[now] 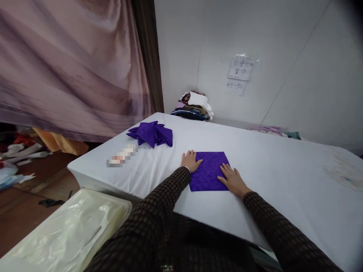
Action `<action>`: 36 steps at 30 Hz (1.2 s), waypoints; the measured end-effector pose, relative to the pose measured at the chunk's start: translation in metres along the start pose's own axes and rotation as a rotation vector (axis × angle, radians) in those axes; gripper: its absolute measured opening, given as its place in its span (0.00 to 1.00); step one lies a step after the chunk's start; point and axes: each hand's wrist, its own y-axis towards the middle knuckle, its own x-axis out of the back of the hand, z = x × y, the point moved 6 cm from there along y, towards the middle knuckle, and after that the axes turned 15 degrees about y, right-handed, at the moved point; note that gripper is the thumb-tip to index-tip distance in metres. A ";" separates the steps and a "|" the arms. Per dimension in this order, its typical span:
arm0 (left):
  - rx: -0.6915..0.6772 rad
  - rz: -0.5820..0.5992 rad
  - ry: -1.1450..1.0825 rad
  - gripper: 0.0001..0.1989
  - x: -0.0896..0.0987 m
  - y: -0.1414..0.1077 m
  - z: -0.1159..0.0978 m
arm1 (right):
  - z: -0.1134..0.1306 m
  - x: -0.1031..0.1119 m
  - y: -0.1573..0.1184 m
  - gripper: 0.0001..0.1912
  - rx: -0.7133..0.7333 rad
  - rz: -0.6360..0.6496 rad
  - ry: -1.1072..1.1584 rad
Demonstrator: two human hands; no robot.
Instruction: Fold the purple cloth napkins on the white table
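A purple patterned cloth napkin [210,172] lies flat, in a near-square shape, on the white-covered table in front of me. My left hand [192,161] rests at its left edge, fingers stretched out partly past the cloth. On the right edge, my right hand [234,180] lies with its fingers spread on the fabric. Neither hand grips anything. Farther off to the left sits a loose heap of purple cloths [151,134] with pointed corners.
The white tablecloth [283,181] covers a long table. Behind it is a pile of folded fabrics [194,105] by the wall. A blurred-out item [122,155] lies near the left edge. A plastic-covered box [76,223] stands below left, and a pink curtain [73,64] hangs beyond.
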 end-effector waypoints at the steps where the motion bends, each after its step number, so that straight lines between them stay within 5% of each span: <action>1: -0.001 0.004 -0.006 0.36 -0.003 0.000 0.001 | -0.002 0.000 0.000 0.35 -0.007 0.005 0.004; 5: -0.006 -0.011 -0.014 0.37 -0.008 -0.001 0.001 | -0.004 0.008 0.012 0.36 -0.030 0.036 0.013; 9: 0.003 -0.032 -0.022 0.37 -0.009 -0.003 -0.001 | 0.027 0.023 0.054 0.36 0.080 -0.043 0.002; 15: 0.014 -0.053 -0.036 0.34 -0.006 -0.007 0.000 | 0.061 -0.006 0.118 0.35 0.119 0.080 0.035; 18: 0.015 -0.064 -0.035 0.36 -0.006 -0.008 0.000 | 0.034 -0.014 0.131 0.33 0.086 0.104 0.015; 25: 0.026 -0.057 -0.035 0.37 -0.008 -0.008 0.001 | -0.058 0.005 0.126 0.34 -0.123 -0.013 -0.024; 32: 0.044 0.033 -0.098 0.42 0.001 -0.002 0.000 | -0.058 0.003 0.125 0.33 -0.131 -0.029 -0.020; 36: -0.015 -0.053 -0.069 0.43 0.014 0.013 -0.018 | -0.058 0.003 0.127 0.33 -0.131 -0.027 -0.021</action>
